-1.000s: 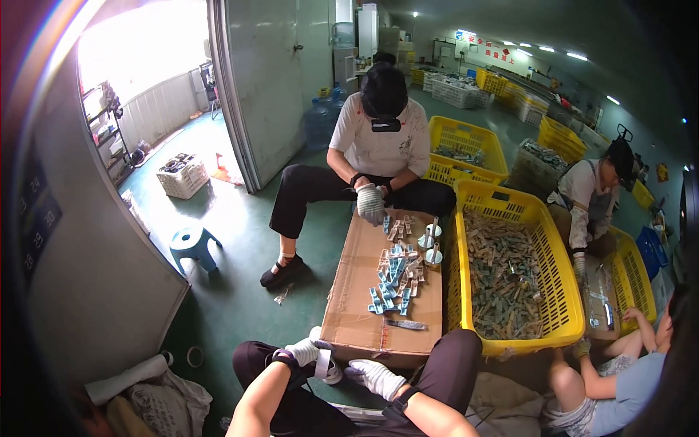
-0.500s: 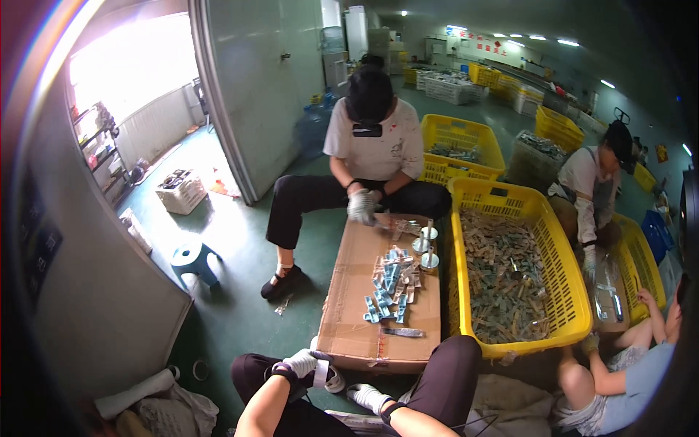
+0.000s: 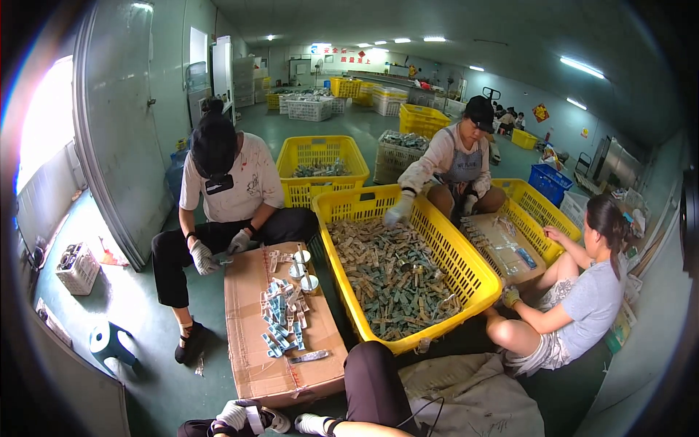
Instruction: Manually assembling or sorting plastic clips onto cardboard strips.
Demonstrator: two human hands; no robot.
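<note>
A person sits on the floor at the near end of a cardboard box (image 3: pixel 251 357) that serves as a low worktable, both gloved hands held just below its front edge. The left hand (image 3: pixel 237 416) and the right hand (image 3: pixel 314 424) show only at the bottom rim of the view. Whether either one grips anything, or how far the fingers are spread, cannot be told from here.

The nearest work piece is a flat grey strip (image 3: pixel 309 356), lying alone on the box top close to the right hand. Beyond it, a loose pile of small blue and white pieces (image 3: pixel 280 320) runs up the middle of the box toward a few small white cups (image 3: pixel 302 271).

Across the box, a co-worker in a white shirt (image 3: pixel 233 182) handles a piece with gloved hands at the far corner. To the right, touching the box, a yellow crate (image 3: pixel 477 280) holds a deep heap of similar pieces. Another worker's gloved hand (image 3: pixel 399 211) reaches over its far rim.

Judging by the layout, careful work here means reaching forward to take one piece at a time from the pile's near edge, without sweeping the rest off the box. The knee (image 3: pixel 371 386) raised beside the right hand would crowd any wide reach toward the crate.
</note>
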